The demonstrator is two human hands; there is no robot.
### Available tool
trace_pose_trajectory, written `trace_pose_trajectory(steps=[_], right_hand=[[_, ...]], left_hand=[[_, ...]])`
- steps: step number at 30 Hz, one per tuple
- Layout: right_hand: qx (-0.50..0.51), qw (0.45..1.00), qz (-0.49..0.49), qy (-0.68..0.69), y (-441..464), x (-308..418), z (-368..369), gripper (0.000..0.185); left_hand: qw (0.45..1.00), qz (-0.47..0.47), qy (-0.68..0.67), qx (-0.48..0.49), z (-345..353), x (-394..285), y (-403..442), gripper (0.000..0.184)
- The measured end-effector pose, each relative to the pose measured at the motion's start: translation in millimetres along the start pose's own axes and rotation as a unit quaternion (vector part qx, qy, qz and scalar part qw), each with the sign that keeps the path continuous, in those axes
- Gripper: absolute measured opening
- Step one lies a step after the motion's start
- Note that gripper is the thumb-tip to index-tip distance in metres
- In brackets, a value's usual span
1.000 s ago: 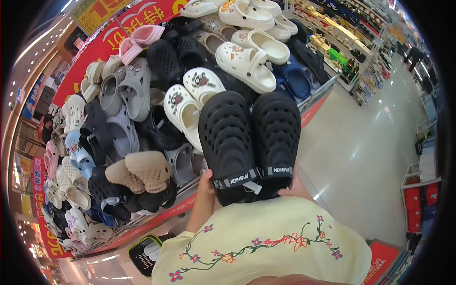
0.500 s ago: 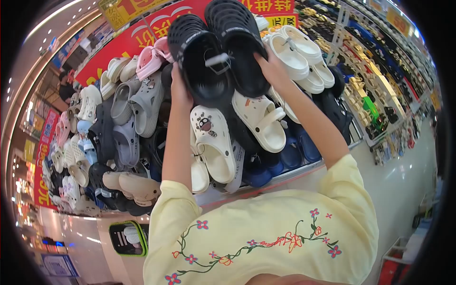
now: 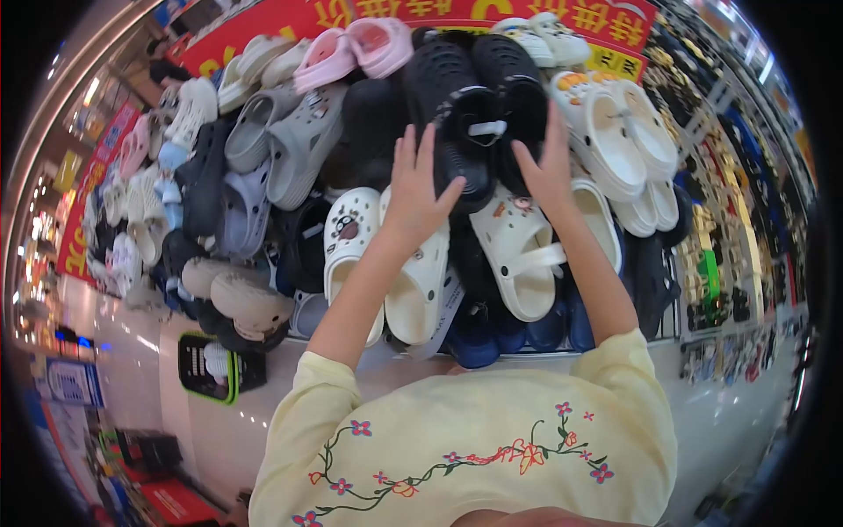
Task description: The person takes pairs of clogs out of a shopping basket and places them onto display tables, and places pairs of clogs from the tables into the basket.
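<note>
The left grip and right grip are both released and splayed beside the black clogs (whether they touch is unclear). The pair lies atop the piled shoes, between pink clogs and white clogs; leftward, a green-rimmed basket stands on the floor.

A pale yellow shirt covers the chest, its left sleeve at ten o'clock and right sleeve at two, both short. A dark green leafy vine winds from eight o'clock to three, carrying pink-and-blue flowers; an orange-red outlined blossom lies toward three o'clock. Left hand and right hand are bare.
</note>
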State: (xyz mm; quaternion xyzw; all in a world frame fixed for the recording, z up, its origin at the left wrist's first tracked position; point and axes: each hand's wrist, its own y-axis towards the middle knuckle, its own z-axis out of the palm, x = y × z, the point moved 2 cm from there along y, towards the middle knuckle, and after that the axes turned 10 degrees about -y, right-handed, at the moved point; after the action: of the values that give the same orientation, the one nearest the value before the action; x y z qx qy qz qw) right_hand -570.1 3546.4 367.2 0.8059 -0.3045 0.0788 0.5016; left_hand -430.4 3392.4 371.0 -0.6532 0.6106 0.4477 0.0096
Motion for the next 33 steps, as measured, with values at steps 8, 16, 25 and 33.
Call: trace_pose_trajectory(steps=[8,16,25,33], right_hand=[[0.230,0.954,0.073,0.179,-79,91,-58,0.037],[0.573,0.610,0.261,0.481,-228,266,24,0.028],[0.686,0.521,0.033,0.508,-311,494,90,0.036],[0.789,0.369,-0.046,0.489,-394,642,126,0.045]], left_hand=[[0.988,-0.070,-0.118,-0.071,-91,-26,-133,0.038],[0.944,-0.246,-0.133,-0.175,-171,-7,-316,0.013],[0.928,-0.241,0.005,-0.285,-339,7,-489,0.010],[0.830,-0.372,0.030,-0.414,-439,4,-619,0.011]])
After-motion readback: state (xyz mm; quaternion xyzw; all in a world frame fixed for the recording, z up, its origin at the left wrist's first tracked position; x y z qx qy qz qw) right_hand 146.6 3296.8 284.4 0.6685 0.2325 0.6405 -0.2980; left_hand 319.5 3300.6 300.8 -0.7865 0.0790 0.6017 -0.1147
